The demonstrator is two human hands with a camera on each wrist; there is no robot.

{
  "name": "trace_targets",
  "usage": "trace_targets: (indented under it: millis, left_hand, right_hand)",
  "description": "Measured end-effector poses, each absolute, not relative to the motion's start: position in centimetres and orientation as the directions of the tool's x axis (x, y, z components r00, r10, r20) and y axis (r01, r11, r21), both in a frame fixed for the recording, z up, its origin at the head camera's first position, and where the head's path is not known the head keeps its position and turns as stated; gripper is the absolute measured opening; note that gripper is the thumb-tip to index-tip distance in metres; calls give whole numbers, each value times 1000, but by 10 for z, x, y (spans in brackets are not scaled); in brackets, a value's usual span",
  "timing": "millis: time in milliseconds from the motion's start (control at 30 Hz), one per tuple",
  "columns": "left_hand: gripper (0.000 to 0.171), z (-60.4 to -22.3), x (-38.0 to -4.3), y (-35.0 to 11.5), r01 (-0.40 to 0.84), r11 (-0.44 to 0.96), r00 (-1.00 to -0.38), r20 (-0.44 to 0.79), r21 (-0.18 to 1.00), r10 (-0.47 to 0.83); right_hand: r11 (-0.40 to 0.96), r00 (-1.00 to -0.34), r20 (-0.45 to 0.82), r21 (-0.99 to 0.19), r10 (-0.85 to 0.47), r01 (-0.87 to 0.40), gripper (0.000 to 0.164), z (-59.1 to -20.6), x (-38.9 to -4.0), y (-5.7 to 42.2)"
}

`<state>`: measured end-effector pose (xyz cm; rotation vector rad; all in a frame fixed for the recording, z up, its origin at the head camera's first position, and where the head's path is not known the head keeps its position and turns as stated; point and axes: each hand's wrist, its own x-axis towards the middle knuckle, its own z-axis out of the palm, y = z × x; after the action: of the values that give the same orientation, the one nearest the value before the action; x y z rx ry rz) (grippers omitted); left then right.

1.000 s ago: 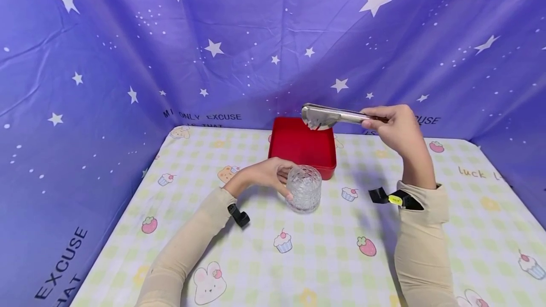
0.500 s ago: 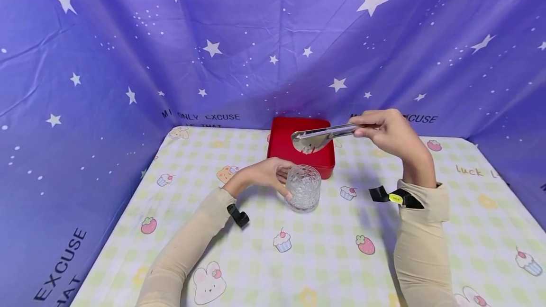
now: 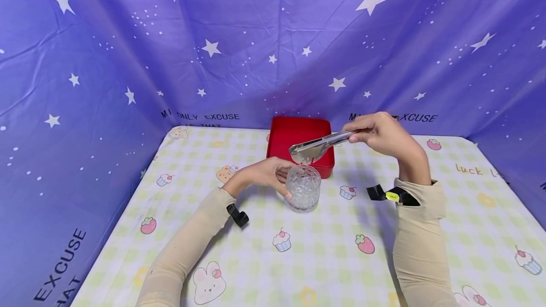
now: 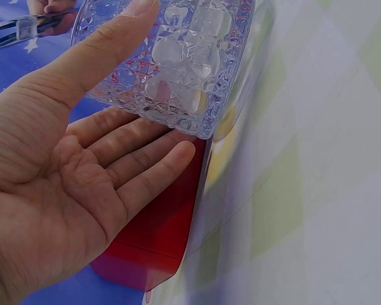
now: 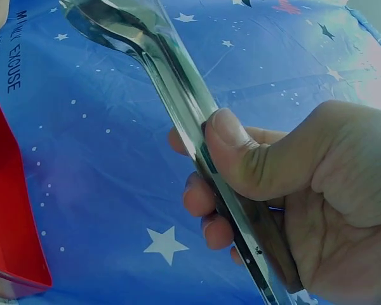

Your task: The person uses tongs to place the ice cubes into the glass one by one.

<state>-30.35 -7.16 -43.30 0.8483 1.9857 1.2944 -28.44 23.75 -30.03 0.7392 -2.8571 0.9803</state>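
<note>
In the head view a clear cut-patterned drinking glass (image 3: 303,188) stands upright on the tablecloth, just in front of a red square box (image 3: 300,139). My left hand (image 3: 269,173) holds the glass from the left. The left wrist view has the thumb (image 4: 108,51) across the near side of the glass and the other fingers reaching behind it. Metal food tongs (image 3: 320,146) are gripped in my right hand (image 3: 386,139), thumb on one arm and fingers round the other. Their wide heads point left and down, close above the glass rim and overlapping the box's front part.
A checked tablecloth (image 3: 324,269) with printed cupcakes and strawberries covers the table. Behind and at both sides hangs a blue-purple curtain (image 3: 239,22) with white stars. Black straps with small devices sit at both cuffs.
My right hand has brought the tongs down and slightly left, from over the back of the red box to close above the glass. My left hand and the glass have stayed put.
</note>
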Motion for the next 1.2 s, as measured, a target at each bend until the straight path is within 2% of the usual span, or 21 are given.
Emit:
trace_targets:
  millis: [333,633,1000,1200]
  left_hand:
    - [76,-433,-304,-71,209,351,-623,-152,912,767]
    - [52,-431,-302,-72,190,366,-637,-169,911,752]
    - [59,-430,-301,-72,174,366,-639,-178,914,748]
    - [50,-430,-302,-72,177,373,-645,-179,911,743]
  right_hand:
    - [706,-872,130,-536,-472,-462,23,-306,-290,233]
    - [712,-861,105,-516,-498,-476,24,-309,-295,231]
    - [701,-842,110,-503,-529,-506,22,-312,-296,229]
    - [712,-849,108,-495,-518,-498,22,-312,-297,229]
